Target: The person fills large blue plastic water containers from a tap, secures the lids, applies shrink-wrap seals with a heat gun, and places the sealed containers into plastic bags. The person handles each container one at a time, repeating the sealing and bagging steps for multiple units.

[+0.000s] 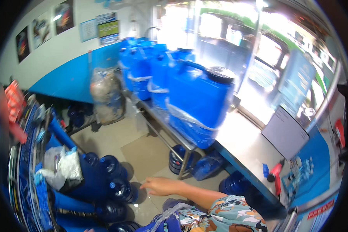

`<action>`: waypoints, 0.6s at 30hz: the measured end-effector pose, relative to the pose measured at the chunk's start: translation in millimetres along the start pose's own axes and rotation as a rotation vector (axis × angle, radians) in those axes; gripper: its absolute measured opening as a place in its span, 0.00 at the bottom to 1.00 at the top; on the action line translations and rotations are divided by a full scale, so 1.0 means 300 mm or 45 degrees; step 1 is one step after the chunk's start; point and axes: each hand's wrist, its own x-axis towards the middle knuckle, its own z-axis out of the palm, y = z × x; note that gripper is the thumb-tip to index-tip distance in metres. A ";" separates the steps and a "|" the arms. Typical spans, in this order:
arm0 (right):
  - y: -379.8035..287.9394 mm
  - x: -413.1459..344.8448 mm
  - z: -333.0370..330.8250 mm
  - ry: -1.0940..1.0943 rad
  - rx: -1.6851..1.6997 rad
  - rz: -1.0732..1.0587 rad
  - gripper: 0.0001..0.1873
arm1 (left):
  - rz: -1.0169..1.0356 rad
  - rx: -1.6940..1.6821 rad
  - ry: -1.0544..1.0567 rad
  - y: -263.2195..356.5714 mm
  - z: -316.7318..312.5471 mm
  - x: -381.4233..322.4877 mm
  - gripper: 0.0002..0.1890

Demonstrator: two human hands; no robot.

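Observation:
My right hand (156, 186) is stretched out over the tiled floor, fingers slightly apart and nothing in them. Nearest to its fingertips is a blue round water jug (121, 190), apart from the hand. Of my left hand (90, 230) only what looks like a fingertip sliver shows at the bottom edge; what it touches is hidden. Close against my body is a purple-blue item (165, 221) with clear plastic on it, partly cut off by the frame. More round jugs (110, 163) stand to the left. A patterned sleeve covers my right upper arm.
A metal bench (188, 145) carries several blue rectangular water containers (200, 101) in plastic wrap. Under it stands a jug (178, 158). A counter (243, 142) at right holds a red power tool (276, 175) and a white board (285, 132). A cluttered rack (32, 150) lines the left.

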 end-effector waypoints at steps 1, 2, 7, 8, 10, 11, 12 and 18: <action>0.027 -0.076 -0.047 0.080 -0.059 0.104 0.20 | 0.263 -0.013 -0.263 0.198 0.077 0.017 0.21; 0.052 -0.154 -0.095 0.162 -0.118 0.217 0.20 | 0.739 0.069 -0.611 0.353 0.113 -0.033 0.27; 0.126 -0.640 -0.272 0.638 -0.146 0.744 0.21 | 1.667 -0.370 -1.269 1.067 0.316 -0.226 0.25; 0.126 -0.733 -0.288 0.680 -0.198 0.889 0.21 | 1.670 -0.271 -1.458 1.153 0.341 -0.257 0.25; 0.131 -0.857 -0.329 0.774 -0.249 0.961 0.20 | 1.739 -0.193 -1.572 1.293 0.398 -0.303 0.24; 0.143 -0.891 -0.351 0.792 -0.245 0.976 0.19 | 1.806 -0.144 -1.402 1.339 0.420 -0.325 0.24; 0.154 -0.907 -0.371 0.795 -0.157 0.938 0.19 | 1.814 0.000 -1.257 1.385 0.442 -0.343 0.24; 0.275 -0.706 -0.434 0.593 0.200 0.654 0.19 | 1.490 -0.149 -1.161 1.504 0.472 -0.338 0.22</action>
